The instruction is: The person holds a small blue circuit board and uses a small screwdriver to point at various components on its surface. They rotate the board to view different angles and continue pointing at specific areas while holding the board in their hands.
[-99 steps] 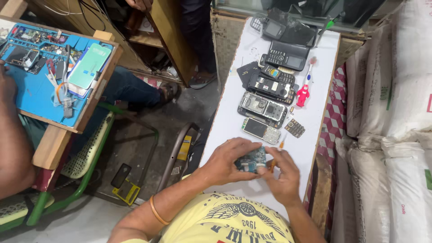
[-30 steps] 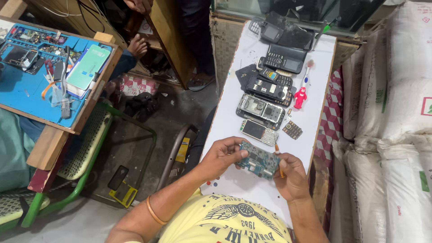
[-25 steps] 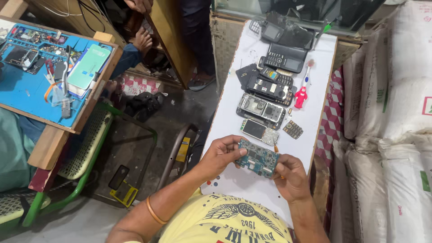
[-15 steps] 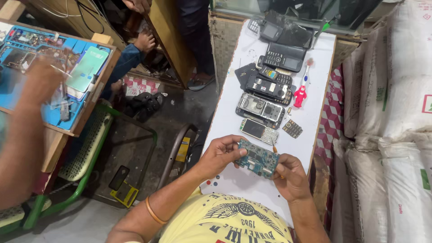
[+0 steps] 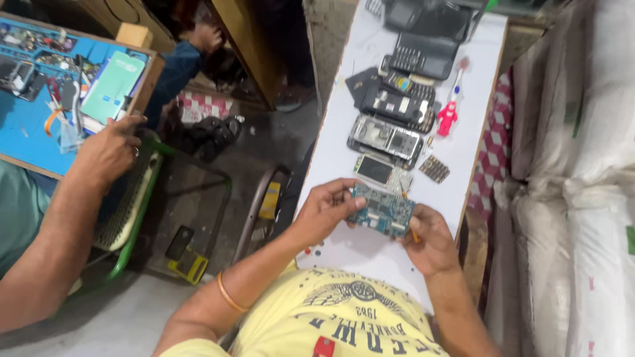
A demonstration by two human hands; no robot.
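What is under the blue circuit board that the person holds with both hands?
Under the blue circuit board, held by the left hand and right hand, lies the white table. An orange tip shows at its right edge, probably a tool. Whatever lies directly beneath the board is hidden.

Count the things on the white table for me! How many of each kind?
Phones and phone parts lying in a row: 6
Blue circuit board held by left hand and right hand: 1
Red and white toothbrush: 1
Small keypad piece: 1
Total: 9
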